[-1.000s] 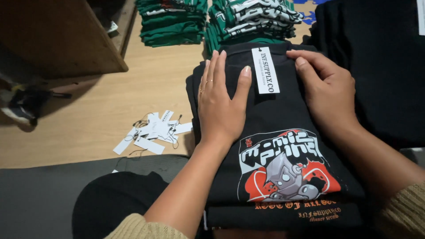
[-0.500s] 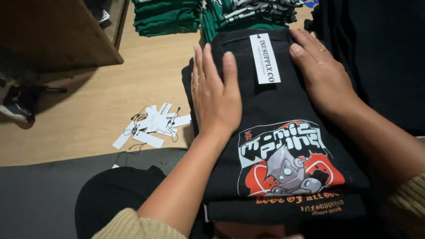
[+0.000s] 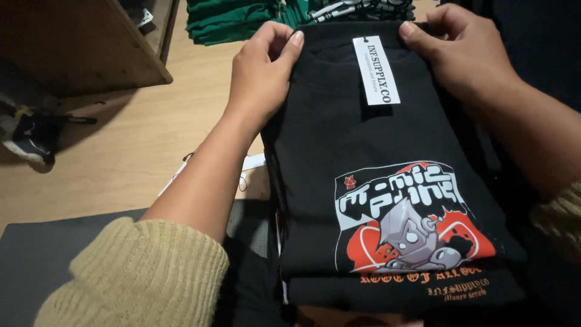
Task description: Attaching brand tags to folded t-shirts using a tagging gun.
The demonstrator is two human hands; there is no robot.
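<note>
Both hands pinching the collar end of a folded black shirt

I see my left hand (image 3: 263, 72) and right hand (image 3: 466, 60) each closed on a far corner of the folded black cotton T-shirt (image 3: 387, 157) with a grey, white and red-orange print, thumbs on top, fingers curled under, a grip that keeps the fold square. The shirt lies on top of a stack of dark garments right in front of me, beside the pale wooden floor (image 3: 139, 145), its white rectangular neck label (image 3: 375, 69) facing up between my hands. Folded green shirts (image 3: 236, 21) sit beyond the far edge, and a dark wooden board (image 3: 78, 48) leans at the far left
</note>
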